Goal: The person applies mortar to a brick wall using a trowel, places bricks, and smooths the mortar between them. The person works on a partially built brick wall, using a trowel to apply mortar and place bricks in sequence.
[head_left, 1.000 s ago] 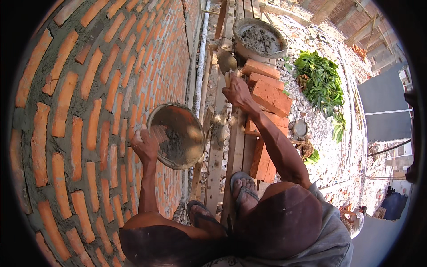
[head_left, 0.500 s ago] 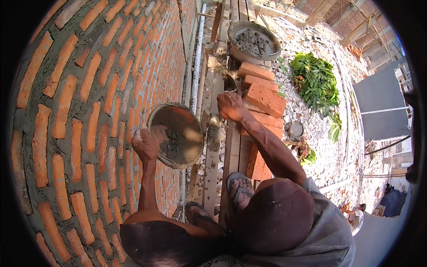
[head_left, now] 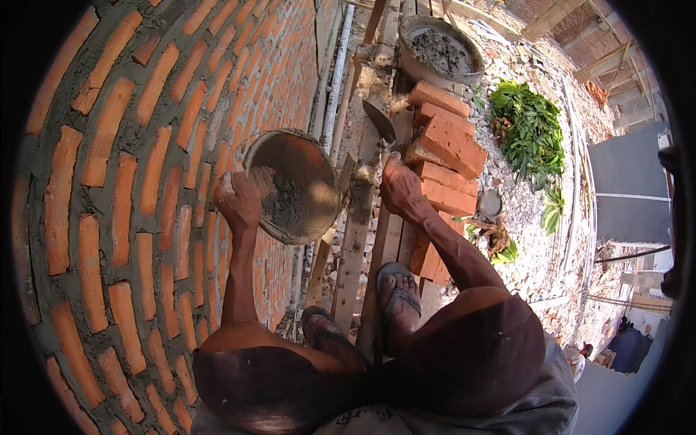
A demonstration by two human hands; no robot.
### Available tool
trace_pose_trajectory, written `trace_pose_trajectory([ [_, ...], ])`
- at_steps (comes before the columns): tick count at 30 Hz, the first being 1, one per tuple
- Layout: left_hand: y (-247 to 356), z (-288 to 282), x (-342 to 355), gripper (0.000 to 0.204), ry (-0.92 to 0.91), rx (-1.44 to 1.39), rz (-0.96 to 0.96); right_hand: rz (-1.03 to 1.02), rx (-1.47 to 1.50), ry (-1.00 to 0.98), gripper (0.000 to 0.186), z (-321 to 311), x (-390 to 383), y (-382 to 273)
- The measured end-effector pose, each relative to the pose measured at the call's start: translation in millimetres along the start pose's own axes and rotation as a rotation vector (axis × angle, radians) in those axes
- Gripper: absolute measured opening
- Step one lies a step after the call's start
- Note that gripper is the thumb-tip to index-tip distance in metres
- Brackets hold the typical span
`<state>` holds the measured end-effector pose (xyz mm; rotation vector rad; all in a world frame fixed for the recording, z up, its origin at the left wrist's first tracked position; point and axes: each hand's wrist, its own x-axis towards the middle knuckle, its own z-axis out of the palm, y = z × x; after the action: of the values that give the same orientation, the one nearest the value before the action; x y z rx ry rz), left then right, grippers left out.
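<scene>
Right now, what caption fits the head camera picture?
Left hand holds a mortar pan by a brick wall; right hand grips a trowel.

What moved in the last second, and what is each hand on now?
The right hand drew back from the stacked red bricks toward the body and now rests on the grey wooden plank by the trowel, holding nothing visibly. The left hand kept gripping the round metal mortar pan at the brick wall.

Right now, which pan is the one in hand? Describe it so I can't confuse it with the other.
Start at the brick wall on the left. Beside it, the left hand grips the rim of a round, shallow metal pan, tilted, with little grey mortar inside. The mortar tub sits far off on the planks, untouched.
</scene>
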<state>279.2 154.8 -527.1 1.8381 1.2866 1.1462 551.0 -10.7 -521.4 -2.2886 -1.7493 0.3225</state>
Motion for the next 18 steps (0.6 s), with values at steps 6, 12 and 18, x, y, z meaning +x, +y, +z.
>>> trace_pose_trajectory([
  [6, 2, -11, 1, 0.039, 0.026, 0.017, 0.043, -0.151, 0.053, 0.549, 0.055, 23, -9, 14],
  [12, 11, -11, 4, 0.043, 0.041, 0.057, 0.054, -0.027, 0.233, -0.021, 0.038, 38, -60, 9],
  [18, 16, -13, 11, 0.046, 0.143, 0.051, 0.020, -0.039, 0.112, -0.333, 0.068, 61, -180, -36],
])
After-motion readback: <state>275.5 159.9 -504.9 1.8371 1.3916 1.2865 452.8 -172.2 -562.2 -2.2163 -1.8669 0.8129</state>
